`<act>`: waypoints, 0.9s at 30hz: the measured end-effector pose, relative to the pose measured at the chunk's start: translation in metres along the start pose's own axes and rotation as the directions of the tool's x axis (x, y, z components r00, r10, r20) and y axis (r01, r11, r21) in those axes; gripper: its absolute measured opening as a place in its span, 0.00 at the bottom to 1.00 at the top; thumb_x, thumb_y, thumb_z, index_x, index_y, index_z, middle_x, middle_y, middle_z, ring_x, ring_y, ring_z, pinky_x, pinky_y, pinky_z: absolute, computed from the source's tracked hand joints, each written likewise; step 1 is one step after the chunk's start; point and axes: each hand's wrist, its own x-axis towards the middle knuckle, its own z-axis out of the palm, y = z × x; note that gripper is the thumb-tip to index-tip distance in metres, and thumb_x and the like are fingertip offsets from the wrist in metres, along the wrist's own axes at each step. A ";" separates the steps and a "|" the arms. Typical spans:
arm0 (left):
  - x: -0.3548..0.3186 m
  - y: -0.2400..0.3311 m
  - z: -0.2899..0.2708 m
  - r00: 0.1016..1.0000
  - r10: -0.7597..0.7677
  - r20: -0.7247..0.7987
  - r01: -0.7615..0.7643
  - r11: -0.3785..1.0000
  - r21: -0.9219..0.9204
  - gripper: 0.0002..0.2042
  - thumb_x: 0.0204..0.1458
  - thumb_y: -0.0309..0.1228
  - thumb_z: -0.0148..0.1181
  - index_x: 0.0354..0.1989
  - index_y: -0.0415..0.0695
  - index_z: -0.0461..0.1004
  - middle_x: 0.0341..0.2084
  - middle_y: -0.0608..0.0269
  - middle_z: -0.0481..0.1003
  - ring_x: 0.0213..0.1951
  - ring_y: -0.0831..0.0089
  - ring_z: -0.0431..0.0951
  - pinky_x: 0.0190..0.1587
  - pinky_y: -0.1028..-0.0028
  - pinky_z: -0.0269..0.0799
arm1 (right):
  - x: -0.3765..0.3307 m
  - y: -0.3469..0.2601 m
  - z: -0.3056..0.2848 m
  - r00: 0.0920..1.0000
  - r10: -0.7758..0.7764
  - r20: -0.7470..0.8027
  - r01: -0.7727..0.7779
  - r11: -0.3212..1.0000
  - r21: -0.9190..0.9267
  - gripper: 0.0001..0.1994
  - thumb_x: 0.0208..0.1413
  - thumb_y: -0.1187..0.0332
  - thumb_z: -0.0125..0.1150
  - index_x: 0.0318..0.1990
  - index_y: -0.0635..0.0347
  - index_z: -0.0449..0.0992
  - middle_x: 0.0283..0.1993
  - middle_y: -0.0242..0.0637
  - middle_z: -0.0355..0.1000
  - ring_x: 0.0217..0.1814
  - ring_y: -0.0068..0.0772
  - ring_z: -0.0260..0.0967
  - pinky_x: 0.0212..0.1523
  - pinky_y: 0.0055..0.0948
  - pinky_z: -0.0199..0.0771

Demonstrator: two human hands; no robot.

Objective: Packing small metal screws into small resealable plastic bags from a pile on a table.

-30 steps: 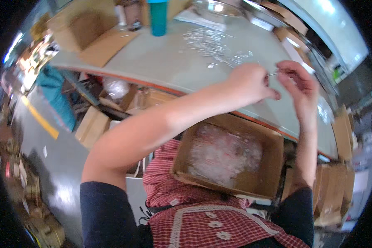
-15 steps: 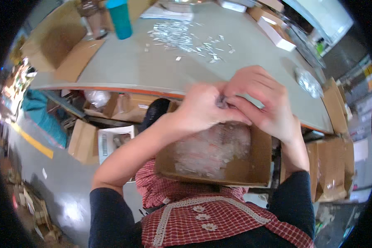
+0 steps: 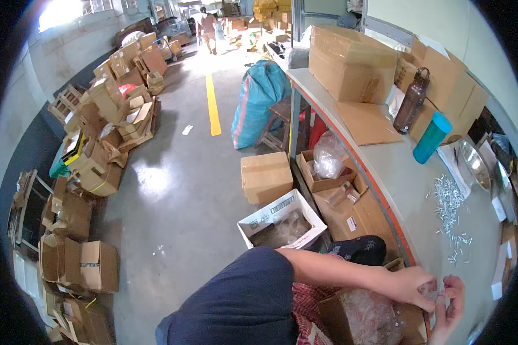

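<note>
Down at five o'clock both hands meet over the open cardboard box [image 3: 362, 319] on the lap, which sits right under them, likely so anything dropped lands inside. The left hand [image 3: 411, 284] comes in along a long bare forearm from seven o'clock, knuckles up, fingers curled in a narrow grip on something tiny; what it is, I cannot tell. The right hand [image 3: 449, 305] rises from six o'clock, fingers pinched tight toward the left, touching it. The box holds a heap of clear little bags. On the grey counter [image 3: 403, 184] at three o'clock lies a scatter of small metal screws [image 3: 449, 213], kept within reach. A teal tumbler [image 3: 431, 137] and brown bottle [image 3: 411, 100] stand upright farther along, well apart.
</note>
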 end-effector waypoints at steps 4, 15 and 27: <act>-0.006 -0.015 -0.004 0.949 0.185 -0.255 -0.155 0.979 0.133 0.12 0.53 0.33 0.68 0.38 0.40 0.73 0.26 0.53 0.77 0.29 0.57 0.81 0.32 0.61 0.73 | 0.004 -0.027 0.007 0.997 0.033 0.075 -0.010 0.960 -0.281 0.10 0.66 0.72 0.62 0.49 0.69 0.78 0.43 0.44 0.80 0.43 0.36 0.77 0.49 0.34 0.77; -0.013 -0.001 -0.004 0.921 0.264 -0.287 -0.180 0.941 0.288 0.07 0.48 0.26 0.63 0.31 0.43 0.69 0.21 0.54 0.74 0.27 0.50 0.78 0.28 0.57 0.70 | -0.014 0.010 0.025 0.915 0.388 0.114 -0.393 0.919 0.022 0.02 0.63 0.75 0.56 0.41 0.61 0.72 0.39 0.32 0.72 0.44 0.22 0.70 0.48 0.28 0.71; -0.011 0.018 -0.006 0.917 0.227 -0.327 -0.199 0.973 0.117 0.04 0.50 0.26 0.65 0.30 0.45 0.75 0.22 0.59 0.75 0.25 0.70 0.77 0.29 0.69 0.72 | -0.030 -0.012 0.005 0.873 0.487 0.035 -0.472 0.823 0.317 0.02 0.54 0.74 0.60 0.33 0.59 0.73 0.28 0.23 0.64 0.30 0.16 0.60 0.31 0.20 0.57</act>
